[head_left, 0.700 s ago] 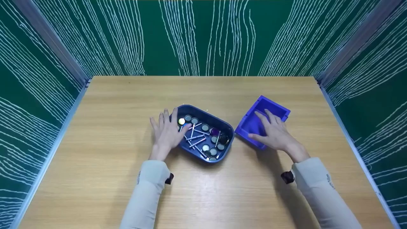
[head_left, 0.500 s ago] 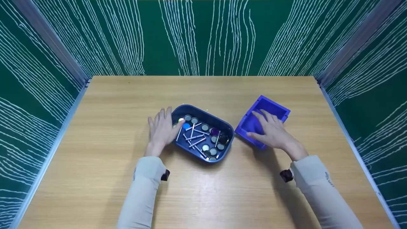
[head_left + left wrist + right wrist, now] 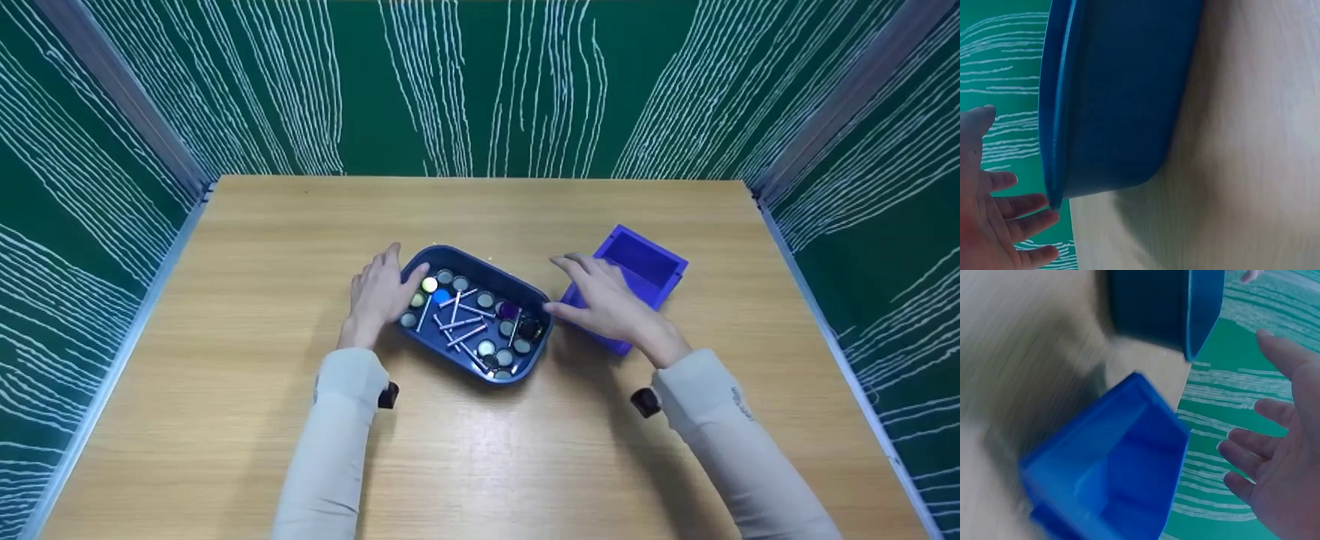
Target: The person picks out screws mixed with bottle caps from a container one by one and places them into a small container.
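A dark blue tub [image 3: 442, 358] with rounded corners stands in the middle of the table, holding several round grey discs [image 3: 486, 301] and thin pale rods [image 3: 466, 335]. A yellow disc [image 3: 429, 284], a blue disc [image 3: 441, 296] and a dark purple piece [image 3: 508, 310] lie among them. My left hand [image 3: 377, 296] is at the tub's left end with fingers spread, its thumb over the rim; whether it touches cannot be told. My right hand [image 3: 607, 304] hovers over the left side of a purple box [image 3: 651, 264], thumb near the tub's right end. Neither hand grips anything.
The wooden table [image 3: 480, 457] extends around both containers. Green walls [image 3: 510, 90] with white wavy lines enclose its back and sides. Tub and box stand close together, the box turned at an angle.
My right hand has moved left, from over the inside of the purple box toward the tub. My left hand has drawn back left from over the tub, uncovering discs at its left end.
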### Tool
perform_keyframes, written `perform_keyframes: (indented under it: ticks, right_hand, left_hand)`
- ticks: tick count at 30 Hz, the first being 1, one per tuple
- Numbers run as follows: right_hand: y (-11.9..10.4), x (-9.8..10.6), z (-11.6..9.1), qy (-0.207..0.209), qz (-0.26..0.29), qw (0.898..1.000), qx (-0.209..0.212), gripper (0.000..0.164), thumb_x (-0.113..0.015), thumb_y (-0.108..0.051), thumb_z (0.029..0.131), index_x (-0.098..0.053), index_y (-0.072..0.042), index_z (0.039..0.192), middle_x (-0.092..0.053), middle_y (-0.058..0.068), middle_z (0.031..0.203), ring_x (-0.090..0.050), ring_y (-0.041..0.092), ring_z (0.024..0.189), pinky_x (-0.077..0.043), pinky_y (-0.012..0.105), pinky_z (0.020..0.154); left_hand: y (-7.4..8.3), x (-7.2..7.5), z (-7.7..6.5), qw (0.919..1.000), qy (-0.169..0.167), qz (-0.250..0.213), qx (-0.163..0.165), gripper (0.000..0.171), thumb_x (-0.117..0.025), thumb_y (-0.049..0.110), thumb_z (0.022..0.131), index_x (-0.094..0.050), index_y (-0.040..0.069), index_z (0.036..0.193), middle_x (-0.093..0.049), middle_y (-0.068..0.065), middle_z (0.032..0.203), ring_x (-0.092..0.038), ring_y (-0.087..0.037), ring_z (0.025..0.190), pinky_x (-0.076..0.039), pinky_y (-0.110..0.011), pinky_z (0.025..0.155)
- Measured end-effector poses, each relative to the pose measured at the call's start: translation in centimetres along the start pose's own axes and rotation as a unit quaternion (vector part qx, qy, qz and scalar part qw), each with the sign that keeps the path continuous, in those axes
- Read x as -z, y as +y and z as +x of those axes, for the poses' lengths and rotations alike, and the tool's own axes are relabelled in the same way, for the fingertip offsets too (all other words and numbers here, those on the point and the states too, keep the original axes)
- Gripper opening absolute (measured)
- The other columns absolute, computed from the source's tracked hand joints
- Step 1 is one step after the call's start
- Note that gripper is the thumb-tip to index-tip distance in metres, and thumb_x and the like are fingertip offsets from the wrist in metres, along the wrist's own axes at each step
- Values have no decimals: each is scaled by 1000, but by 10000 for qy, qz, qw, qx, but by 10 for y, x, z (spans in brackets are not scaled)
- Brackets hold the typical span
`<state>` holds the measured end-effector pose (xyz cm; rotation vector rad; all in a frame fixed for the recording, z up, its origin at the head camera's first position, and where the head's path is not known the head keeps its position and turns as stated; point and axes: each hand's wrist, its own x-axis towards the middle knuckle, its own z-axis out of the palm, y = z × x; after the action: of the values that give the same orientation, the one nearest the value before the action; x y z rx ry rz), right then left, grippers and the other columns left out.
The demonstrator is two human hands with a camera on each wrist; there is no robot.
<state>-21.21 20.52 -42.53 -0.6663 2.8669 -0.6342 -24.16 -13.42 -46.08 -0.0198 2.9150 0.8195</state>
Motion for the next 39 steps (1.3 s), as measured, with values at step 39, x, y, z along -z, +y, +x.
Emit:
perform_keyframes:
  ticks: [39]
  right_hand:
    - [-62,-108,37,-533,-975,9877,1104,34,-69,-24,89,-63,-6,117,-63,15,112,-60,37,108,-49,49,96]
  left_hand:
    - [-13,-36,14,9961,355,-661,458,35,-45,25,104,-55,6,132,-63,-18,127,-61,-31,111,-48,-49,99]
